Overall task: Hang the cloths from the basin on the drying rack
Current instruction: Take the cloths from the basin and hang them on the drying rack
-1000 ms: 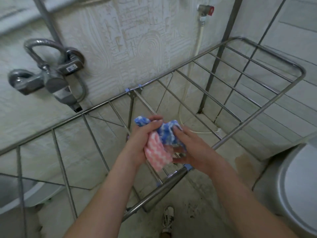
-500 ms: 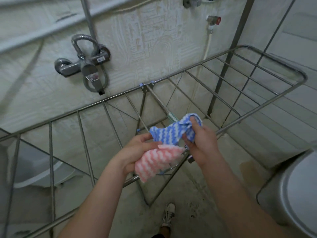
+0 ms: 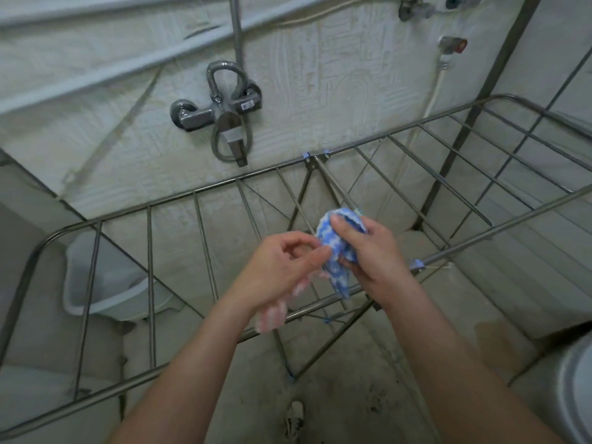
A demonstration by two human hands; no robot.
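Blue-and-white cloth (image 3: 338,274), bunched in the right hand's (image 3: 371,251) curled grip, looks limp and light; a corner seems the place to take it and shake it flat. The left hand (image 3: 282,267) holds the pink cloth (image 3: 272,318) dangling under its palm, fingertips pinching the blue one's edge, both over the drying rack's (image 3: 150,251) near rail.

We look down on a stained floor (image 3: 368,373). On it stand the metal drying rack (image 3: 195,193) and, at the left, a pale basin (image 3: 96,302); a shoe (image 3: 296,418) rests below.
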